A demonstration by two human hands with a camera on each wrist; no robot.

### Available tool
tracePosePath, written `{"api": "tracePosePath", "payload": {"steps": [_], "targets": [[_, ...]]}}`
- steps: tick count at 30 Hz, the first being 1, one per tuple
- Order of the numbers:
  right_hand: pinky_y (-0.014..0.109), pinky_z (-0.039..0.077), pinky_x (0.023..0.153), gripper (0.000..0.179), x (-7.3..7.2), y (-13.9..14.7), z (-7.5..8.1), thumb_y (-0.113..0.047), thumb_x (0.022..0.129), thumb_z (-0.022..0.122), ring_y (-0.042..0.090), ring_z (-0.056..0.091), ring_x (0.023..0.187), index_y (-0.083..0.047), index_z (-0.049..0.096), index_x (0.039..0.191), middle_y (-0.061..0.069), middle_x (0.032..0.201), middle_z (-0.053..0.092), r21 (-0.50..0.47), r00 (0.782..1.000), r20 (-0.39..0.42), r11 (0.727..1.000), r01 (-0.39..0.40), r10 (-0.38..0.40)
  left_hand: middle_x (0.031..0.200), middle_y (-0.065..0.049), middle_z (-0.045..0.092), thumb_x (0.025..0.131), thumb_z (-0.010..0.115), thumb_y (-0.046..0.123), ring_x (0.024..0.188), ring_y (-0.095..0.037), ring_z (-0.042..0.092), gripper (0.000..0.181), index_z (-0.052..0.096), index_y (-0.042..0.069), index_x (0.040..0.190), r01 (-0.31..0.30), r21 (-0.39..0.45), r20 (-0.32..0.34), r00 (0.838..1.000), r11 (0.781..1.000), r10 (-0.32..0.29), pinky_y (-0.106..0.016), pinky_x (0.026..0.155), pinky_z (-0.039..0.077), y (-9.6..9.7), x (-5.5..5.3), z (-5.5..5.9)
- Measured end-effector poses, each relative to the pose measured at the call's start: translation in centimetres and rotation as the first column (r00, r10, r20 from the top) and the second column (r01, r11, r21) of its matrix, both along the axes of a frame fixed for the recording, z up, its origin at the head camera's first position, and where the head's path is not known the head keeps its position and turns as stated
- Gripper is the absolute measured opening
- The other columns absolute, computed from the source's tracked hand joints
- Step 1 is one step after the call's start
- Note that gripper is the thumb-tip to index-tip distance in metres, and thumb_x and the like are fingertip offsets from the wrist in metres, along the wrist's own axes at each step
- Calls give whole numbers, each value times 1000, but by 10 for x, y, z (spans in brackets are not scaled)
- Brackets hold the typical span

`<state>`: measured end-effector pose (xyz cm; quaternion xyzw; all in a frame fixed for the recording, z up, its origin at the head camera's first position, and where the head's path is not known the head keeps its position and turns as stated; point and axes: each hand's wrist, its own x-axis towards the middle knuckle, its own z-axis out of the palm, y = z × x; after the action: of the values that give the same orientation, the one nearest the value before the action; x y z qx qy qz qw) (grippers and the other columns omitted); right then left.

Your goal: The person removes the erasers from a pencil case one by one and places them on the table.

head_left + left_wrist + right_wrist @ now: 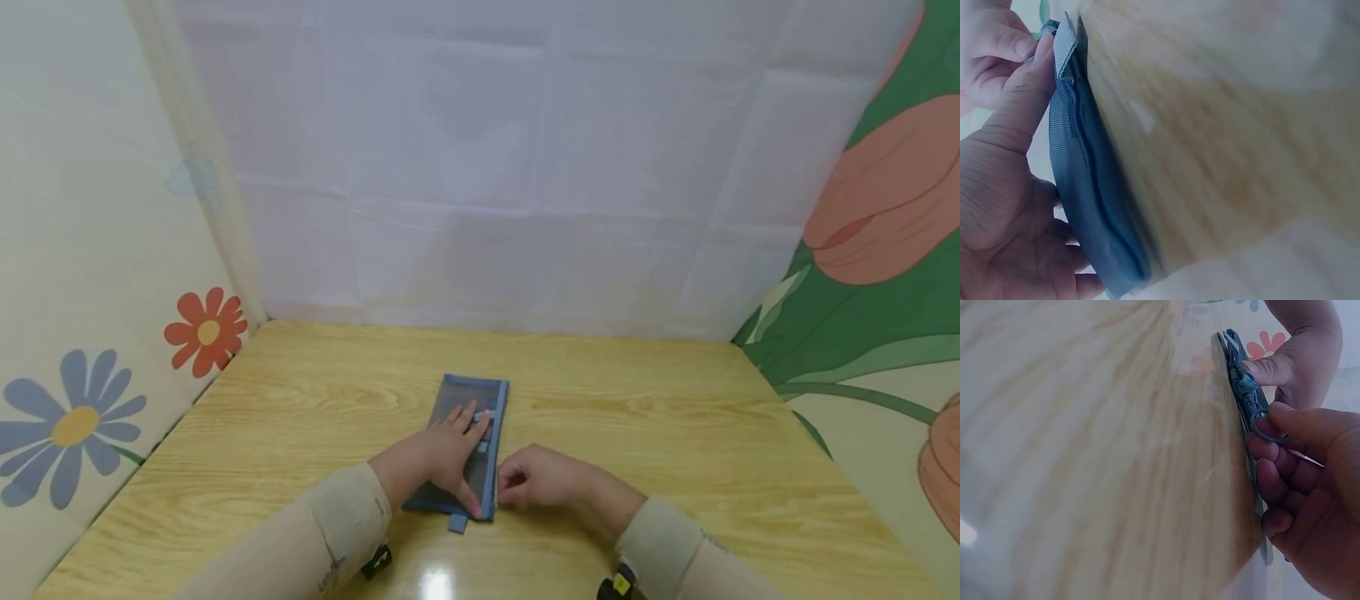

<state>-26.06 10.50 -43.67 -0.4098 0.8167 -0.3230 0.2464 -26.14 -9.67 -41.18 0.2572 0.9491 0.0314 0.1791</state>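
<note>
A flat, blue-edged zip pouch (450, 393) with a dark see-through front lies lengthwise on the table. My left hand (450, 458) lies on it with fingers spread and straight, the thumb near its front right corner. Beside that corner, my right hand (551, 479) has curled fingers. In the right wrist view, the thumb and index finger pinch the zipper's ring pull (1260, 432). A small blue fabric tab (457, 523) sticks out from the pouch's near edge. The left wrist view shows the pouch's folded edge side-on, with both hands meeting at its end.
The wood-grain table (637, 400) stretches out around the pouch. A white cloth (480, 167) hangs behind it, and flower-printed panels stand at the left (112, 250) and right (900, 333). Light glares off the tabletop near the front.
</note>
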Motion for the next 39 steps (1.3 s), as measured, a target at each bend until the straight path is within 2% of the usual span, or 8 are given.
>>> {"api": "tracePosePath", "payload": {"steps": [6,10,18,25,34,39], "targets": [[18,42,59,15,-2,1,-2,-20,85,62,0,49,61,-17,64,71,-13,66,54,4,997,-70,1000,7,-7,153,-15,-2,46,65,76,138,-34,3,134,4,16,148,-11,-6,-6,1000,1000,11,-49,107,16,1,0,-1],[18,42,59,15,-2,1,0,-18,84,63,-1,48,60,-16,65,70,-14,65,55,4,997,-81,1000,19,-19,153,-15,-2,45,65,77,138,-34,4,134,4,16,148,-14,-19,-13,1000,1000,14,-49,106,17,2,-1,-1],[19,41,55,14,-4,1,0,-16,84,63,1,48,56,-15,67,70,-11,62,57,-15,995,-46,996,92,-92,153,-15,-2,45,64,78,138,-34,4,135,4,17,148,-12,-34,-26,1000,999,11,-50,106,18,2,-1,-2],[19,42,54,15,-5,2,-1,-13,84,62,0,49,56,-12,67,70,-12,62,57,-15,994,-46,995,102,-103,152,-15,-2,44,62,79,138,-34,5,135,4,17,148,-8,-50,-33,999,999,6,-49,106,18,3,0,-2],[23,47,57,14,-6,2,1,-13,85,62,5,54,60,-13,68,72,-6,68,62,-13,982,22,982,189,-189,153,-15,-2,44,63,78,138,-34,5,135,4,17,148,-14,-57,-31,999,998,13,-49,106,18,3,1,-1],[23,46,57,14,-12,3,1,-13,85,62,6,54,60,-14,68,72,-6,68,62,-24,977,7,977,214,-214,153,-14,-2,44,63,78,138,-34,5,135,4,17,148,-13,-54,-33,999,998,12,-49,106,18,3,1,-1]]}}
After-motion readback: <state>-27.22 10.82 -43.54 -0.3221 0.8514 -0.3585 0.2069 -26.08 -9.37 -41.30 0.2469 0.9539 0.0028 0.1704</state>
